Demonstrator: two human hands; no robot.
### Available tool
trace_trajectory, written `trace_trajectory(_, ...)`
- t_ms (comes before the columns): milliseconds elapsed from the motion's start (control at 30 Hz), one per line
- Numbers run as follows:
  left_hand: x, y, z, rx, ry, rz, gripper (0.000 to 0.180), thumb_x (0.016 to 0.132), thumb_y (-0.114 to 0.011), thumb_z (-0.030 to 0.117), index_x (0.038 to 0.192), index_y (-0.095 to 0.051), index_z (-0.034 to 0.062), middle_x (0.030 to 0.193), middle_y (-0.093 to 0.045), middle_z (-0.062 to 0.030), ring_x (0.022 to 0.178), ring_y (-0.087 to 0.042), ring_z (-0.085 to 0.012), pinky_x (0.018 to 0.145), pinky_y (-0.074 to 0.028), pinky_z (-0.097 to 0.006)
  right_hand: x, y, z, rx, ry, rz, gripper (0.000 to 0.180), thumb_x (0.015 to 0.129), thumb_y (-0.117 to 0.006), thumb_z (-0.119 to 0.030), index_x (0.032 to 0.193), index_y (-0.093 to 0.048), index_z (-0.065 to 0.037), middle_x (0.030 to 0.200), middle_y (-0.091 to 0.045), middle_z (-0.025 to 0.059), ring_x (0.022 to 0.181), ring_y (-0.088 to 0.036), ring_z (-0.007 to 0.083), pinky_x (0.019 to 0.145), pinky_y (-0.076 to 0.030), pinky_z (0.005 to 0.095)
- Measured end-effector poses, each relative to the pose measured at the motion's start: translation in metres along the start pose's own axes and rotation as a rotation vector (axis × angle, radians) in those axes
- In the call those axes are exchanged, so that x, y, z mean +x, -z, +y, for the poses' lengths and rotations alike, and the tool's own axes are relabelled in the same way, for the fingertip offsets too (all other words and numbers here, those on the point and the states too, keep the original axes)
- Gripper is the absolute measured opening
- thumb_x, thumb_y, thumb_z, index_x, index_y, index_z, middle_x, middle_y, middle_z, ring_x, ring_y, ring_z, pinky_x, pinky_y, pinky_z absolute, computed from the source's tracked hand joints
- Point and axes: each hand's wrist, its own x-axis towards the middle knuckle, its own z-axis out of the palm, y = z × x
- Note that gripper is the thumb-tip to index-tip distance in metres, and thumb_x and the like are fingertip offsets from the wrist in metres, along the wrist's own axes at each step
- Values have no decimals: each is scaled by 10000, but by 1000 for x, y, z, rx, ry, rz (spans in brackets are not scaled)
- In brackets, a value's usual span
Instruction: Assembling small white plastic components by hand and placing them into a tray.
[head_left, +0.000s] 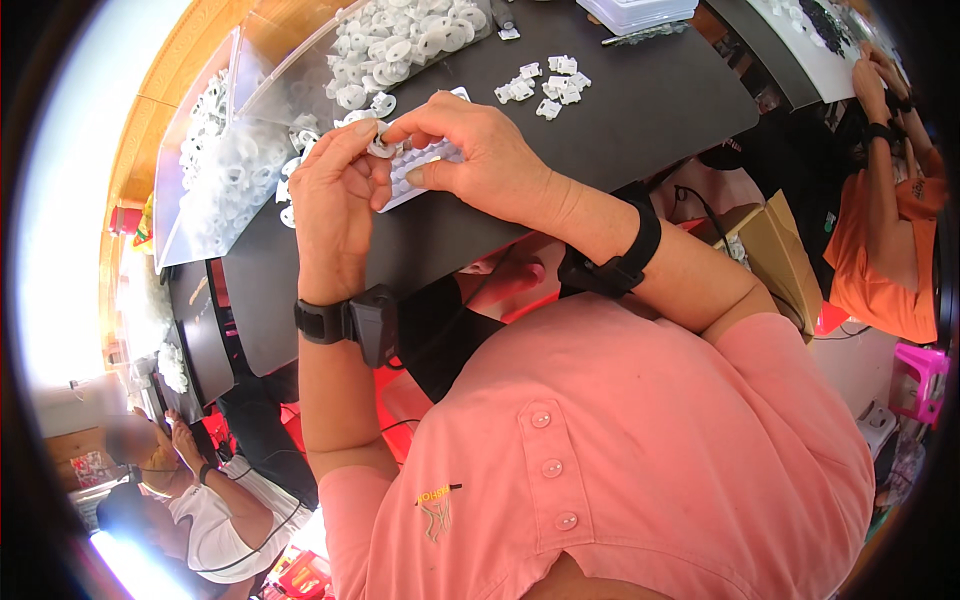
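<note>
A small rounded white plastic part (381,147) is pinched between the thumb and fingers of my left hand (338,185). From the right, my right hand (478,150) reaches in with curled fingers, and its fingertips meet the same part. Its thumb sits lower, apart from the index finger. Beneath both hands lies a white tray (428,160) with rows of pockets, partly covered by my fingers. Loose white plastic parts (382,104) lie just beyond my left hand. The exact joint between fingertips and part is too small to make out.
Clear bins (185,215) heaped with white parts (400,45) stand at the left and far side of the dark table (640,120). Small white clips (565,82) lie in a group beyond my right hand, near stacked white trays (640,12). Other people work at both sides.
</note>
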Motion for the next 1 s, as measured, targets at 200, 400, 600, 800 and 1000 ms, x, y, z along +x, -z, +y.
trace_trajectory(200, 3, -1, -3, 110, -75, 67, 190, 859, -726, 62, 987, -681, -70, 729, -634, -80, 566, -557, -112, 447, -373, -229, 0, -1, 0, 69, -43, -23, 286, 728, -743, -140, 1010, -692, -137, 935, -619, 50, 890, -637, 257, 823, -477, 400)
trace_trajectory(400, -8, -13, 2, 270, -174, 143, 172, 801, -765, 16, 942, -707, -63, 719, -642, -76, 553, -555, -102, 429, -379, -212, -1, 1, -2, -74, -75, 131, 237, 757, -764, -66, 977, -677, -62, 928, -655, 67, 866, -658, 207, 756, -510, 316)
trace_trajectory(600, -11, 7, 1, 41, -52, -2, 278, 912, -651, 102, 1125, -631, -77, 875, -659, -146, 661, -576, -155, 501, -403, -248, -1, 3, 1, -19, -135, 179, 178, 801, -746, -44, 965, -679, -30, 901, -657, 56, 821, -644, 159, 729, -496, 295)
trace_trajectory(800, -30, 27, -32, -449, 78, -192, 326, 962, -555, 105, 1234, -545, -75, 1120, -603, -239, 861, -536, -234, 606, -417, -273, -3, 4, -3, 106, -92, 122, 128, 843, -730, -50, 955, -676, -18, 842, -666, 22, 763, -604, 106, 696, -480, 270)
trace_trajectory(1000, -47, 32, -50, -609, 78, -174, 306, 937, -572, 70, 1215, -564, -58, 1131, -597, -255, 850, -529, -255, 612, -422, -287, -4, 5, -3, 201, -78, 157, 168, 840, -752, -131, 831, -625, -23, 709, -652, 72, 594, -553, 128, 557, -441, 281)
